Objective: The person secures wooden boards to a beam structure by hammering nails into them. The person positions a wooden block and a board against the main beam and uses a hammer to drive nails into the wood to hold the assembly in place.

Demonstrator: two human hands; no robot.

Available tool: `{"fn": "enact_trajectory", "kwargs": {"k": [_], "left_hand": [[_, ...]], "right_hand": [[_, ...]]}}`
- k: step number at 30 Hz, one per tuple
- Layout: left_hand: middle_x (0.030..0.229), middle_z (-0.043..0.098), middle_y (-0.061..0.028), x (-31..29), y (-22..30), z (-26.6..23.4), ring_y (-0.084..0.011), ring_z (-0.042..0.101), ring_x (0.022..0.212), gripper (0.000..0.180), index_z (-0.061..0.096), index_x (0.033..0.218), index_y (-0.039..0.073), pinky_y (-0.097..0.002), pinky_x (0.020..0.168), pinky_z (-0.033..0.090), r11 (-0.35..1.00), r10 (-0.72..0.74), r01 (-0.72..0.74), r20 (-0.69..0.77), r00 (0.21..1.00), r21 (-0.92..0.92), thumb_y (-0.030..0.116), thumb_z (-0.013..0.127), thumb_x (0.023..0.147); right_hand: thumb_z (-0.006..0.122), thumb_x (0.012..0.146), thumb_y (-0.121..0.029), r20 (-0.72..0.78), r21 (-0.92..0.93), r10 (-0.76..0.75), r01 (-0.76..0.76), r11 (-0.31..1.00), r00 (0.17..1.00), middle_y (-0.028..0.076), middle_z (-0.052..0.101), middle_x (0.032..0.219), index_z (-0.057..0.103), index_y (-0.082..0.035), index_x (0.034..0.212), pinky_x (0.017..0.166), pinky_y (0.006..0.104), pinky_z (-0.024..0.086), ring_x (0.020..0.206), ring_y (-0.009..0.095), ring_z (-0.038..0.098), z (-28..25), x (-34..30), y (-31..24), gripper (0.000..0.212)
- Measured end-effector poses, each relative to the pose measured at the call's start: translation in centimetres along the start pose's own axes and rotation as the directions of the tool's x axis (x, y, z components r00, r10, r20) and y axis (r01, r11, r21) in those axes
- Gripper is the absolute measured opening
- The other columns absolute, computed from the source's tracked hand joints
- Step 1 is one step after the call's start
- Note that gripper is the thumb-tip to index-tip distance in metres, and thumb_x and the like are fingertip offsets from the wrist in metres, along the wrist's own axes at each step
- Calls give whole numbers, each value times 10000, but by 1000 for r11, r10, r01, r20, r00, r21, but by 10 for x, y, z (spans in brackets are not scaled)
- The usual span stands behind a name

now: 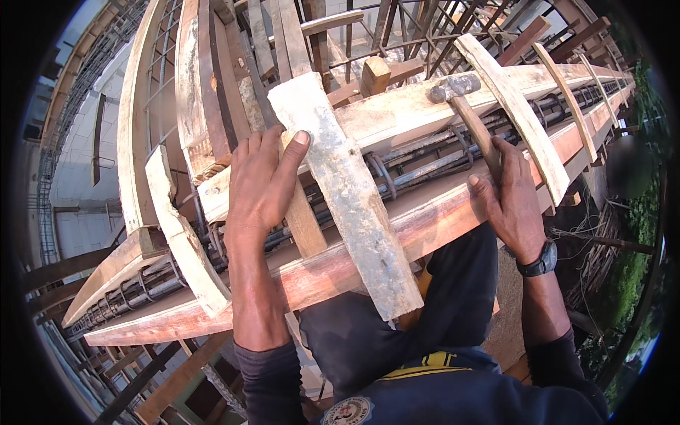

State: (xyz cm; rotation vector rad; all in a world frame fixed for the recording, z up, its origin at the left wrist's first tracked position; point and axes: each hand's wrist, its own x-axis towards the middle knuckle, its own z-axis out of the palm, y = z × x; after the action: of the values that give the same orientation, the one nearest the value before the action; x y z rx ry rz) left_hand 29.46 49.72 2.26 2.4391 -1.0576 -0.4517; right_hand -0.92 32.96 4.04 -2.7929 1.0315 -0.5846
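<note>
My right hand [511, 202] is closed around the wooden handle of a hammer [473, 120]. The steel head rests over the far side board [397, 113] of a long timber form. A rough, cement-stained board [354, 205] lies across the form in front of me. My left hand [263, 185] is beside it, its thumb over a narrow wooden strip [304, 223] and touching the board's left edge. Its fingers reach over the far side board, and their tips are partly hidden. Bundled steel bars [425, 166] run inside the form, between the far board and the reddish near board [312, 280].
More cross battens [513, 113] span the form to the right, and a rough one [185, 237] crosses at the left. Beyond stand curved timbers [138, 120] and a mesh of props and bars. A short timber block [374, 76] sticks up behind the far board. Greenery [630, 269] borders the right side.
</note>
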Motion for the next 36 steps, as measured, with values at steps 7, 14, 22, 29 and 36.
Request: {"fn": "enact_trajectory", "kwargs": {"k": [7,14,22,29,36], "left_hand": [[1258,581,-211,-1,-1,-1,-354,476,1239,793,546,1382,-44,-456,1106,358,999,-17,18,30,999,-50,641,397,1012],[1245,574,-203,-5,-9,-1,-347,483,1191,755,536,1396,-27,-442,1082,349,999,-8,6,-28,1000,-49,613,433,1010],[1306,577,-218,-5,-4,-2,-354,473,1282,757,552,1384,-27,-437,1138,343,998,-12,12,-8,1000,-54,618,425,1009],[1278,590,-213,-3,-5,0,-352,481,1273,797,569,1361,-36,-459,1122,364,999,10,-11,-11,1000,-41,657,403,1004],[1292,588,-209,3,-4,4,-349,481,1275,782,568,1366,-36,-459,1129,354,998,15,-16,-20,1000,-60,641,417,1005]], "right_hand": [[603,974,-181,40,-67,60,-58,996,997,242,627,1077,505,72,1323,898,461,459,1012,382,572,6,11,15,442],[509,1047,-371,536,547,201,-519,657,820,89,608,786,563,32,1161,577,331,469,606,180,579,-84,-76,-39,423],[588,1003,-377,624,482,55,-438,759,780,130,641,758,606,12,1121,610,361,510,655,260,673,-80,-130,-43,407],[719,857,-561,586,205,-139,20,979,799,75,661,785,655,-49,932,605,411,532,657,278,661,-100,-126,7,521],[722,755,-656,703,42,-472,632,774,531,14,560,712,619,-128,813,637,369,520,690,220,619,-100,-51,23,541]]}}
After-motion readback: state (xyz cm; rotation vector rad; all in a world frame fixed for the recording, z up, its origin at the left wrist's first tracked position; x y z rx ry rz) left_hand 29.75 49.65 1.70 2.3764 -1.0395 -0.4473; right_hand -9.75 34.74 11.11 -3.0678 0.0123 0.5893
